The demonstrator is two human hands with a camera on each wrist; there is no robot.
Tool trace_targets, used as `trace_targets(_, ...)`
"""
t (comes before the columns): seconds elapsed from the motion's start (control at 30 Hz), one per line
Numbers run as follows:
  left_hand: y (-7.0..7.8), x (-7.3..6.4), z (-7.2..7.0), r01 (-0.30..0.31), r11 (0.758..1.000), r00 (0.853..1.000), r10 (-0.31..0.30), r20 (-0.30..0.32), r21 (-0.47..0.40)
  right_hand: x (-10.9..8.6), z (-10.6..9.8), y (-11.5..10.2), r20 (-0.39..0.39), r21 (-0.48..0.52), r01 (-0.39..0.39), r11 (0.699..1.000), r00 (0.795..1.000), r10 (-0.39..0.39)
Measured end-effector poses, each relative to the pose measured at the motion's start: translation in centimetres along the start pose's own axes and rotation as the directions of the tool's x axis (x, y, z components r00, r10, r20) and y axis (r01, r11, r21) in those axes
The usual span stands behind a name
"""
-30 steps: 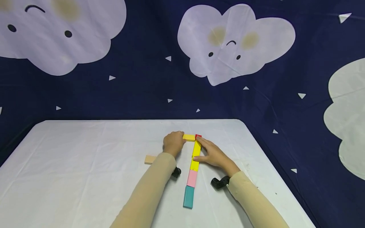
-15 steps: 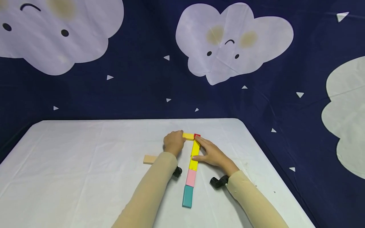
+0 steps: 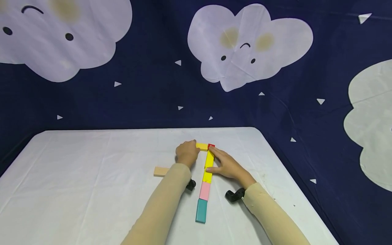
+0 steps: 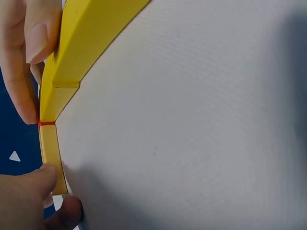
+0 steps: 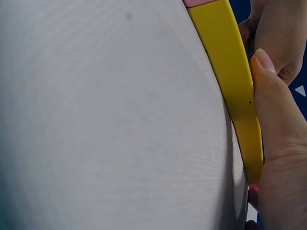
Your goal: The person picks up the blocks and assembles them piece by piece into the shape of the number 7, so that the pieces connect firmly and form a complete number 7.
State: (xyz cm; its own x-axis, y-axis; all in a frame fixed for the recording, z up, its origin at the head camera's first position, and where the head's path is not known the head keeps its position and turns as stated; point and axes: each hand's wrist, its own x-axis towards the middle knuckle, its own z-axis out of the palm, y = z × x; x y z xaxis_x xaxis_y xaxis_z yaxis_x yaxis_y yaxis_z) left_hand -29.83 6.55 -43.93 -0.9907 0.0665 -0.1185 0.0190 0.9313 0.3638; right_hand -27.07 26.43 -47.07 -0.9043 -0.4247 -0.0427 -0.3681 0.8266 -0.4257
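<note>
A row of flat blocks runs away over the white table: a teal block (image 3: 201, 211), a pink block (image 3: 204, 191), then two yellow blocks (image 3: 207, 177). At its far end sits a small red block (image 3: 211, 145), partly covered by fingertips. Another yellow block (image 3: 201, 147) extends left from the red one, forming a corner. My left hand (image 3: 186, 153) pinches that block's left end; its thumb (image 4: 44, 177) lies against the side in the left wrist view. My right hand (image 3: 229, 165) lies along the row, thumb (image 5: 265, 62) on the yellow blocks and fingertips at the red block.
A plain wooden block (image 3: 160, 171) lies left of the row, partly behind the left forearm. Black wrist cameras (image 3: 235, 196) hang close over the white tabletop (image 3: 76, 177). A dark blue cloth with white clouds (image 3: 251, 47) hangs behind the table.
The head view has shifted slightly. Both hands and the blocks keep their places relative to each other.
</note>
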Motion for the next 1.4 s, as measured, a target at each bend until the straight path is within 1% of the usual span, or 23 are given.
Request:
trace_targets(0.27, -0.6, -0.1, 0.2, -0.040, 0.999, 0.999, 0.039, -0.031, -0.025, 0.0, 0.3, 0.1, -0.005, 0.005, -0.001, 1.000, 1.000, 0.001)
trace_targets(0.4, -0.9, -0.5, 0.0, -0.067, 0.997, 0.996, 0.064, -0.063, -0.041, -0.1, 0.4, 0.1, -0.009, 0.006, 0.002, 1.000, 1.000, -0.002)
trace_targets(0.5, -1.2, -0.8, -0.4, -0.096, 0.994, 0.991, 0.091, -0.102, -0.044, -0.1, 0.4, 0.0, -0.018, 0.007, 0.012, 1.000, 1.000, -0.012)
trace_targets(0.57, -1.4, -1.1, -0.6, -0.131, 0.990, 0.983, 0.124, -0.138, -0.046, -0.1, 0.4, 0.1, -0.022, 0.002, 0.015, 1.000, 1.000, -0.015)
trace_targets(0.6, -1.5, -1.3, -0.7, -0.155, 0.987, 0.976, 0.146, -0.159, -0.048, -0.1, 0.4, 0.1, -0.023, 0.000, 0.014, 1.000, 1.000, -0.014)
trace_targets(0.67, -1.7, -1.8, -1.0, -0.216, 0.975, 0.959, 0.201, -0.202, -0.055, 0.0, 0.4, 0.1, -0.025, -0.002, 0.014, 1.000, 1.000, -0.014)
trace_targets(0.77, -1.8, -2.9, -1.3, -0.325, 0.943, 0.919, 0.297, -0.260, -0.074, -0.1, 0.4, 0.2, -0.028, -0.003, 0.015, 1.000, 0.999, -0.015)
trace_targets(0.87, -1.6, -4.5, -1.8, -0.432, 0.899, 0.868, 0.391, -0.307, -0.078, -0.1, 0.4, 0.3, -0.033, -0.003, 0.026, 1.000, 0.999, -0.026)
trace_targets(0.93, -1.4, -6.0, -2.0, -0.493, 0.868, 0.832, 0.449, -0.325, -0.063, -0.1, 0.4, 0.3, -0.038, -0.004, 0.037, 0.999, 0.999, -0.037)
trace_targets(1.07, -1.3, -9.3, -2.1, -0.609, 0.793, 0.756, 0.572, -0.318, -0.022, -0.3, 0.3, 0.3, -0.059, -0.004, 0.065, 0.998, 0.996, -0.065)
trace_targets(1.13, -1.5, -11.0, -1.9, -0.660, 0.751, 0.723, 0.631, -0.281, -0.011, -0.3, 0.3, 0.2, -0.064, -0.004, 0.067, 0.998, 0.996, -0.067)
trace_targets(1.17, -1.7, -11.9, -1.8, -0.683, 0.730, 0.709, 0.660, -0.250, -0.010, -0.3, 0.3, 0.2, -0.063, -0.005, 0.065, 0.998, 0.996, -0.065)
trace_targets(1.23, -2.2, -13.3, -1.4, -0.717, 0.697, 0.689, 0.705, -0.169, -0.013, -0.3, 0.3, 0.2, -0.058, -0.005, 0.059, 0.998, 0.997, -0.059)
trace_targets(1.33, -3.0, -15.0, -0.8, -0.737, 0.675, 0.676, 0.737, -0.029, -0.033, -0.1, 0.3, 0.3, -0.045, -0.002, 0.031, 1.000, 0.999, -0.031)
trace_targets(1.37, -3.3, -15.5, -0.6, -0.741, 0.671, 0.671, 0.742, 0.005, -0.035, -0.1, 0.3, 0.3, -0.042, -0.001, 0.027, 1.000, 0.999, -0.027)
trace_targets(1.4, -3.5, -15.9, -0.5, -0.742, 0.670, 0.669, 0.743, 0.029, -0.038, -0.1, 0.3, 0.2, -0.040, 0.001, 0.022, 1.000, 0.999, -0.022)
